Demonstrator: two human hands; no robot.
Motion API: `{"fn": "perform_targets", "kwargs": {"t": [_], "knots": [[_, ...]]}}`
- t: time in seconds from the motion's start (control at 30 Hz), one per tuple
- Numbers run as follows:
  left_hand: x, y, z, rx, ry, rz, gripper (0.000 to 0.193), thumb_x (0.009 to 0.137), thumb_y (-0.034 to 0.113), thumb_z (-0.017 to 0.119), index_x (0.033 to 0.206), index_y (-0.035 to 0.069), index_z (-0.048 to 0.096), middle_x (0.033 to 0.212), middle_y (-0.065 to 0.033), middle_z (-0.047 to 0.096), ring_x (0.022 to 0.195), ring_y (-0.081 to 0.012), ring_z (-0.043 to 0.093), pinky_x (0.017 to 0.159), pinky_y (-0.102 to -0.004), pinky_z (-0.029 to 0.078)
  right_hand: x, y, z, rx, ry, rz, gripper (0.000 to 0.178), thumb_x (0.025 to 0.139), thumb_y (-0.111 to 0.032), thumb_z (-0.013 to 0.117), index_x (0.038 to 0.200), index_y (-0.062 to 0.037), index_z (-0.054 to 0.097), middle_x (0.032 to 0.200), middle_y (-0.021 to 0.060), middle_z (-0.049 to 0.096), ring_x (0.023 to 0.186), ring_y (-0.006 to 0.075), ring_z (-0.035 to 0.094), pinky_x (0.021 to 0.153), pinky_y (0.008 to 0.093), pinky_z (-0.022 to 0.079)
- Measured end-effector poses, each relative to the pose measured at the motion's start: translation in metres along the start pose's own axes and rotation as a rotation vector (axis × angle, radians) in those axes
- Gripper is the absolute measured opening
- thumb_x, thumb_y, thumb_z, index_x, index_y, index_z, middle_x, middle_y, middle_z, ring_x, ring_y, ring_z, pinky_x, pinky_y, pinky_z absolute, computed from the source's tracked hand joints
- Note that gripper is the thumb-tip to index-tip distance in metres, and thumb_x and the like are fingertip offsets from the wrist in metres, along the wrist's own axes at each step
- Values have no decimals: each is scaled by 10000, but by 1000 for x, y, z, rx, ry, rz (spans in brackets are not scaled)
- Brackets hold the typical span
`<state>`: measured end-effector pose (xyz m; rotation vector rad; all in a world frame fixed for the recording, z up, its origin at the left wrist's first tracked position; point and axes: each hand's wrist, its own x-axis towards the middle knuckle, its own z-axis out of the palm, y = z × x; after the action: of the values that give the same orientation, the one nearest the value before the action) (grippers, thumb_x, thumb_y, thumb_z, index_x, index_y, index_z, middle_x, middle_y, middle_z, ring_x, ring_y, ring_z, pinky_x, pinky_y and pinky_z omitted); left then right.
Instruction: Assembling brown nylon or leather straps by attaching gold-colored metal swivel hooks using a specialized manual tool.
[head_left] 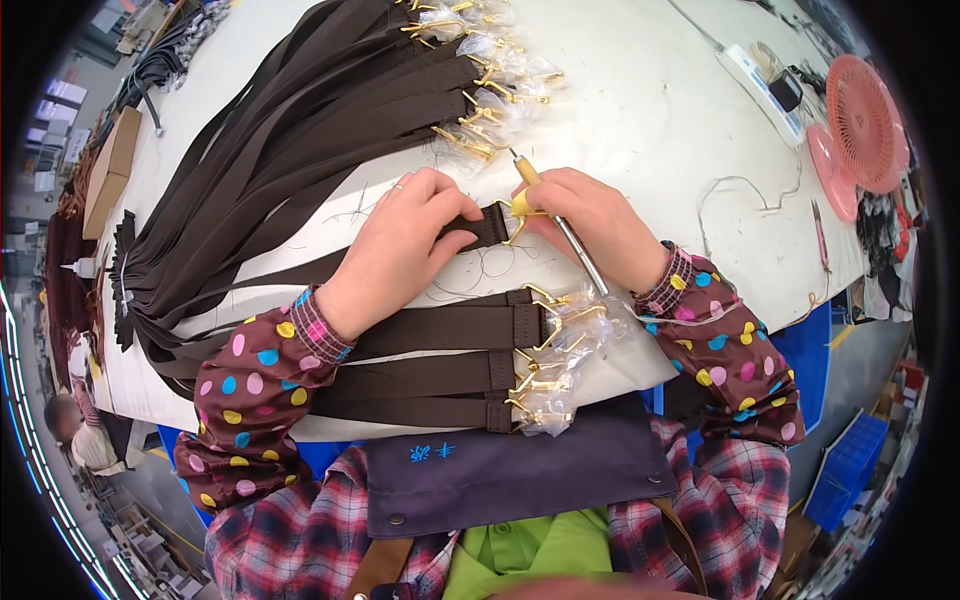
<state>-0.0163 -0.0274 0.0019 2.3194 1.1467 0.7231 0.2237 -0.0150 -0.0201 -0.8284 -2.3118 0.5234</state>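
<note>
My left hand (405, 225) pinches the stitched end of a dark brown strap (490, 228) between thumb and fingers. A gold metal buckle (513, 232) is looped through that end. My right hand (595, 220) is closed round a slim pen-shaped tool (577, 250) with a yellow grip, a silver shaft and a thin pointed tip. Its tip points away from me, above the buckle and not touching the strap. The right fingers are beside the buckle; whether they touch it is hard to tell. Loose dark threads (490, 265) lie below the strap end.
Finished-looking straps (430, 328) with gold buckles in clear plastic (545, 400) lie nearest me. A large bundle of brown straps (270, 130) fans across the table's left. A pink fan (860, 125), a white power strip (765, 90) and tweezers (820, 235) are at right.
</note>
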Motion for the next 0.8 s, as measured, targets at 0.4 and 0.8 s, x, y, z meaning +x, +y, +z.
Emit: {"fn": "perform_targets", "kwargs": {"t": [0.4, 0.8], "knots": [[16, -7, -3, -113, -361, -33, 162, 805, 124, 696, 860, 58, 559, 859, -88, 559, 749, -245, 586, 662, -345, 475, 5, -13, -8, 3, 91, 39, 185, 846, -56, 656, 1026, -55, 610, 943, 79, 655, 875, 230, 620, 751, 286, 487], [15, -4, -6, -290, -325, -206, 141, 835, 92, 668, 835, 16, 549, 688, -85, 552, 617, -208, 533, 586, -330, 433, 13, -22, 13, 474, 196, 421, 222, 862, -187, 675, 888, -19, 533, 715, 87, 632, 595, 162, 588, 538, 293, 463]]}}
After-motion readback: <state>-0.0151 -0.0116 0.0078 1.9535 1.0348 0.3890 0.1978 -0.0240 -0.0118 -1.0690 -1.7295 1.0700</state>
